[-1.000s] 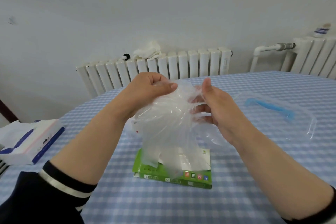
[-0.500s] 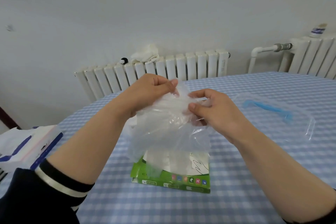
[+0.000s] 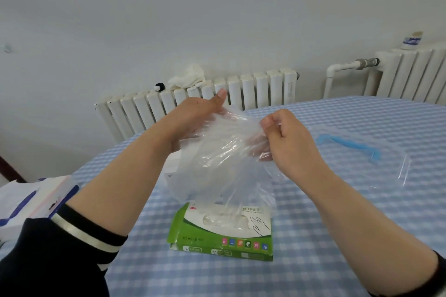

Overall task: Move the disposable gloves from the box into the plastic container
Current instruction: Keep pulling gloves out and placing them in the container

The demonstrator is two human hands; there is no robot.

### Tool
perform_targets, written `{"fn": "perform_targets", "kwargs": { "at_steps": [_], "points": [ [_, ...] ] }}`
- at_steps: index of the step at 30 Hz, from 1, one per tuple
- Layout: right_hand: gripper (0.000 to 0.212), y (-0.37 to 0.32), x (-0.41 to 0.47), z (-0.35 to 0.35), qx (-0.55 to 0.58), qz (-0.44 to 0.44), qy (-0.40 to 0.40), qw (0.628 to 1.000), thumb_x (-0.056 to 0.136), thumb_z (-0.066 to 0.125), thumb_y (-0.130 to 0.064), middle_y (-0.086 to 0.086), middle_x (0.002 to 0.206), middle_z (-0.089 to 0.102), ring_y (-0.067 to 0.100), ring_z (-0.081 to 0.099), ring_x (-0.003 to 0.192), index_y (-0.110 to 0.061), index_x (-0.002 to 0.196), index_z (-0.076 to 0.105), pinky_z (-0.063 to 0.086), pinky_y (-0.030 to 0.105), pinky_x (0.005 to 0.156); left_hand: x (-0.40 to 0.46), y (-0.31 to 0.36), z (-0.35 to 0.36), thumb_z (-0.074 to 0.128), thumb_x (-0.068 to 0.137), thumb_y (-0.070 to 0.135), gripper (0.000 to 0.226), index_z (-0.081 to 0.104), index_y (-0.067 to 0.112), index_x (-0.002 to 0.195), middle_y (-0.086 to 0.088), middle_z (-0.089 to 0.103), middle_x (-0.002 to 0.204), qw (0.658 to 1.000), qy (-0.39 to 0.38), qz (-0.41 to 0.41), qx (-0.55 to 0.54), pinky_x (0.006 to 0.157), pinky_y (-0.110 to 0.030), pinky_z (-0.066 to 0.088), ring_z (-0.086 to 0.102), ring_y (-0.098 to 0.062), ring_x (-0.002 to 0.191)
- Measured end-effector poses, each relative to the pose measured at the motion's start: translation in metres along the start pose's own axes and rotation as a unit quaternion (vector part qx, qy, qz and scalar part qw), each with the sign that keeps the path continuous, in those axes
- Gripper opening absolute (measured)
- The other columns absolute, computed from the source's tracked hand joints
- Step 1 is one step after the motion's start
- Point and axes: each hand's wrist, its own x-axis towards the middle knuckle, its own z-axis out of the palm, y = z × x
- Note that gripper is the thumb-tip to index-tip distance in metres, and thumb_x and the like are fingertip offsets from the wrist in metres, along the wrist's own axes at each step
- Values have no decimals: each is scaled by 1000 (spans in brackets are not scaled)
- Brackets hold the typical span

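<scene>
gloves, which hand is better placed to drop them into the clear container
The right hand. It pinches the bunch of clear gloves on the side nearer the clear plastic container, which sits to its right on the table. The left hand holds the far side, above the green glove box.

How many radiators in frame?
2. One white radiator stands against the wall behind the table's far edge, partly hidden by the left hand. The second radiator is at the far right, cut off by the frame edge.

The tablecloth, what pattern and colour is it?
A light blue and white check on the tablecloth, clearest in the head view, the only one here.
</scene>
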Motion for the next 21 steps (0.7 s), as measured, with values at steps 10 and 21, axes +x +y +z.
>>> {"fn": "perform_targets", "kwargs": {
  "at_steps": [10, 21],
  "points": [
    [24, -1, 16, -27, 65, -20, 188, 980, 106, 33, -21, -9, 78, 67, 5, 66, 63, -16, 95, 55, 58, 25, 64, 14, -3, -10, 66, 76, 55, 34, 70, 24, 62, 14, 38, 44, 997, -13, 25, -69, 49, -24, 27, 31, -6, 40],
    [23, -13, 16, -40, 186, 19, 114, 976, 105, 33, -18, -7, 47, 36, 11, 35, 40, -16, 87, 47, 56, 32, 54, 83, -60, -46, 56, 97, 28, 35, 50, 17, 64, 1, 45, 66, 973, 226, -21, 41, 61, -27, 35, 47, -21, 69]
  ]
}}
